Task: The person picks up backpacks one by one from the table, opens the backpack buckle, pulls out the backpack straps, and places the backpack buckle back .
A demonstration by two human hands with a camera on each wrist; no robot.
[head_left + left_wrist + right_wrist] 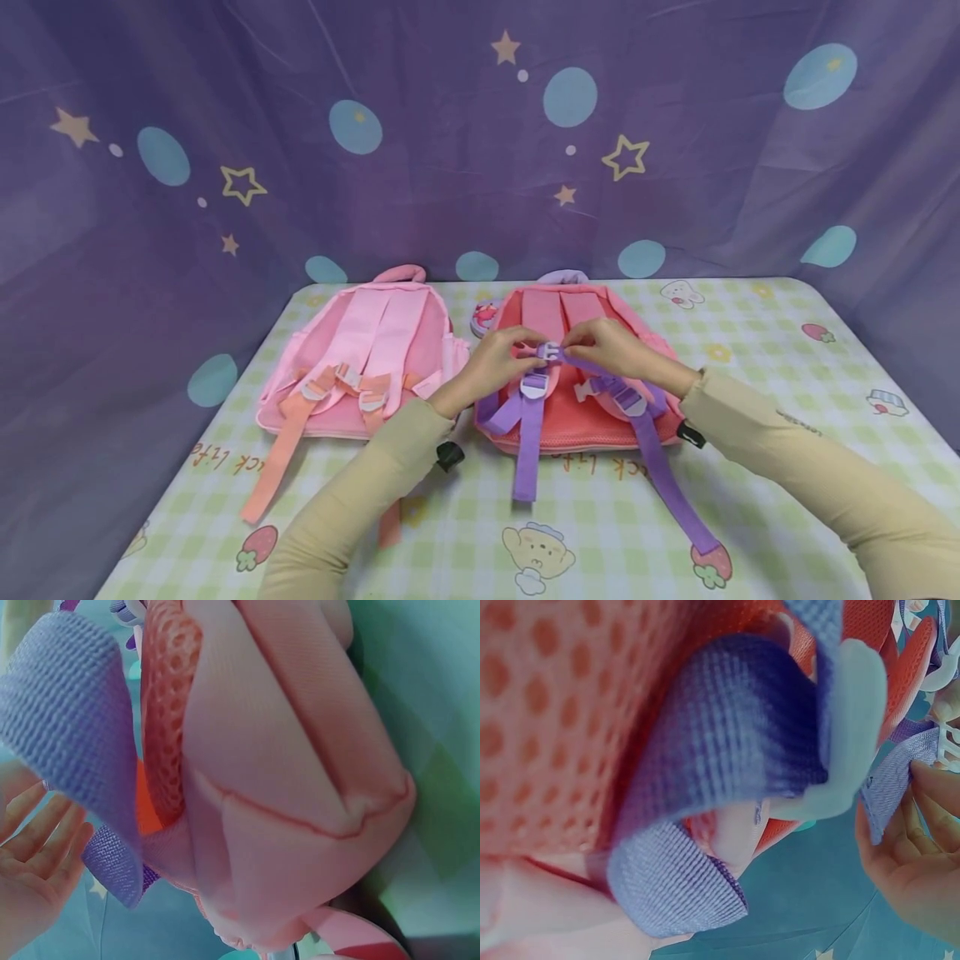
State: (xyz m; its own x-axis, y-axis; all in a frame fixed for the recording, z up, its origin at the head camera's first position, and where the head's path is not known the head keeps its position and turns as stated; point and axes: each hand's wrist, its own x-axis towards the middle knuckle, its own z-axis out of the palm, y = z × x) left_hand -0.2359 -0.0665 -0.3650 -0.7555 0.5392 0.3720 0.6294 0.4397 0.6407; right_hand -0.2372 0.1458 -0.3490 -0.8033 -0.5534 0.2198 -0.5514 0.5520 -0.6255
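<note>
A coral backpack (570,421) lies with its mesh back panel and shoulder straps facing up. Above that panel, my left hand (497,362) pinches the left side of a small white chest buckle (550,352). My right hand (613,348) pinches a purple strap (900,776) at the buckle's right side, thumb and index finger close to the plastic. In the left wrist view, a wide purple strap partly covers the fingers of my left hand (37,862). A loose white buckle piece (585,390) hangs from the right shoulder strap, beside a white adjuster (632,402).
To the left, a pink backpack (352,333) lies back side up with orange straps (279,458) trailing toward me. Purple strap ends (528,467) hang over the checked tablecloth (622,533). A round red-and-lilac item (483,317) sits between the bags. A purple curtain (465,183) stands behind.
</note>
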